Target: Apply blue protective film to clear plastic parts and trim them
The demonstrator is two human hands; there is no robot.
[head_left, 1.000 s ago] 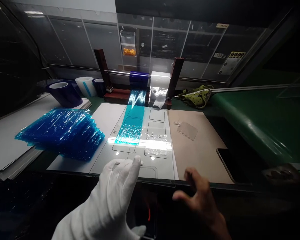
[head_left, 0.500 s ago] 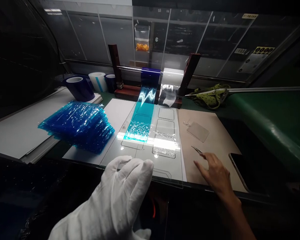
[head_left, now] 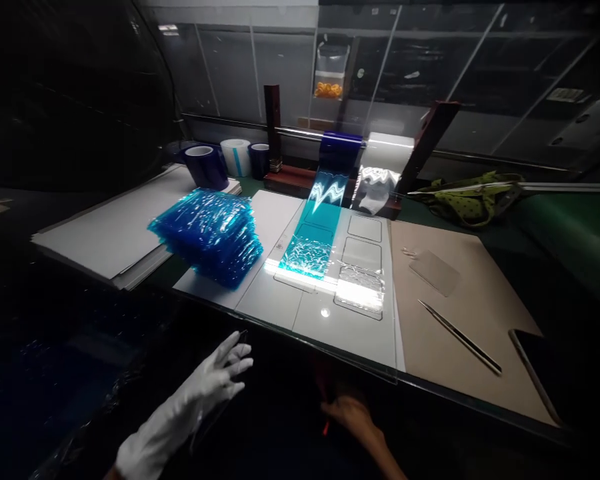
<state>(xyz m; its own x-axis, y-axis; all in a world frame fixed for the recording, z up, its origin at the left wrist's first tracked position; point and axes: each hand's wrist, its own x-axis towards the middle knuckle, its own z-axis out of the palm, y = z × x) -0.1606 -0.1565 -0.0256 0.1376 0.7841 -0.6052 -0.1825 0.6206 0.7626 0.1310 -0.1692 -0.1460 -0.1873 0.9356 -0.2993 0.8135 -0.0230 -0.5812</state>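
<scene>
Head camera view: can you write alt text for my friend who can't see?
A white-gloved left hand and bare right hand are before a workbench. It bears tweezers, a blue film stack and a rack with two rolls.

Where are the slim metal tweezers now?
At right in the head view, the tweezers lie on the brown sheet, between the clear plastic card and the black phone.

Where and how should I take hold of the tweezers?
I'd pinch the tweezers across both long sides at mid-length, with the bare right hand coming from above and the near edge. They lie flat and slanted on the brown board, slim points facing away to the left, blunt end towards the phone, so this should keep your fingers off the points.
</scene>
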